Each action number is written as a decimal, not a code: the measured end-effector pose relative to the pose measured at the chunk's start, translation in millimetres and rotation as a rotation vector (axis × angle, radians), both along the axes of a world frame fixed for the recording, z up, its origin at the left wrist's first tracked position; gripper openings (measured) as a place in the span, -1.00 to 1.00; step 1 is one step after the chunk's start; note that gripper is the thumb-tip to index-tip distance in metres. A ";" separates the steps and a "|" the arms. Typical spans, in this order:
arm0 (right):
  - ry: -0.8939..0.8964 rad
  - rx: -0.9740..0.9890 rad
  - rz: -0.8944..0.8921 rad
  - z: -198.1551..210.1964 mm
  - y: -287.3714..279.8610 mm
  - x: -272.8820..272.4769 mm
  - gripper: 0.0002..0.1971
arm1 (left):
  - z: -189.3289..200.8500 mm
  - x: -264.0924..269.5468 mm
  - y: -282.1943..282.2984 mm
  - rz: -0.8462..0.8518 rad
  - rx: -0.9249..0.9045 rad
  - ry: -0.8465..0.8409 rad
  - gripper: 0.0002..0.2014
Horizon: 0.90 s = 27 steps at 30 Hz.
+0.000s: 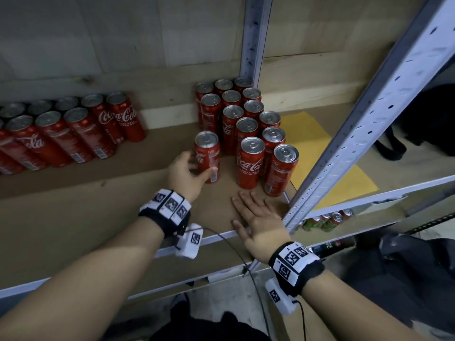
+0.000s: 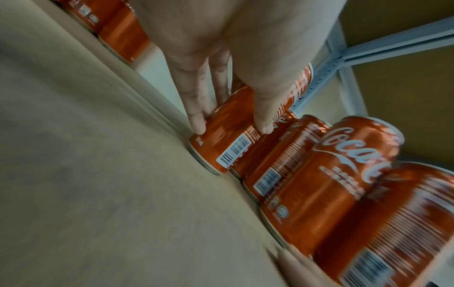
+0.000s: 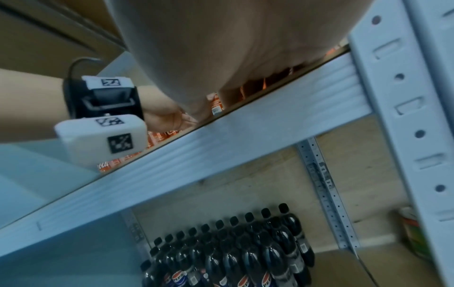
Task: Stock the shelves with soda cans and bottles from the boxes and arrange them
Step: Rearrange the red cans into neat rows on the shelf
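Can (image 1: 207,156) gripped by L hand (image 1: 183,174); R hand (image 1: 258,219) flat.

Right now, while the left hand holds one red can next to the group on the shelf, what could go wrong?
1. The left hand grips the red can low on its body; this tall can may tip when pushed.
2. The can group stands packed close beside it; a bump could topple several.
3. The right hand lies flat before the front cans, so a falling can could strike it or roll off the shelf edge.
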State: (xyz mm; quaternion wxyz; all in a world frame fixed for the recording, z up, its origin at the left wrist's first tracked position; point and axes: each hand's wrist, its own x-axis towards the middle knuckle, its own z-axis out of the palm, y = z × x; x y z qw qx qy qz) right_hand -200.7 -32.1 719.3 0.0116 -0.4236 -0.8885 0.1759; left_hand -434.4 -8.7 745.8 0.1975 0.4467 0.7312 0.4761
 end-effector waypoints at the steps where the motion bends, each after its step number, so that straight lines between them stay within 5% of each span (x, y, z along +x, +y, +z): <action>1: -0.001 0.007 0.004 -1.2 0.2 1.1 -0.21 | 2.5 -1.6 6.6 0.028 -0.002 -0.007 -0.36; 6: 0.007 -0.022 0.016 0.4 6.1 3.7 -0.31 | 11.7 -9.6 40.1 0.024 -0.077 -0.004 -0.37; 10: -0.009 -0.014 0.010 0.9 9.1 2.5 -0.27 | 23.6 -8.8 58.0 -0.067 -0.340 -0.041 -0.36; 15: -0.028 -0.005 -0.004 7.7 7.0 -0.9 -0.38 | 26.8 -6.2 72.6 -0.028 -0.092 -0.166 -0.46; 27: -0.023 -0.002 -0.005 6.5 6.1 -0.9 -0.39 | 36.1 -10.9 76.7 -0.096 -0.158 -0.026 -0.45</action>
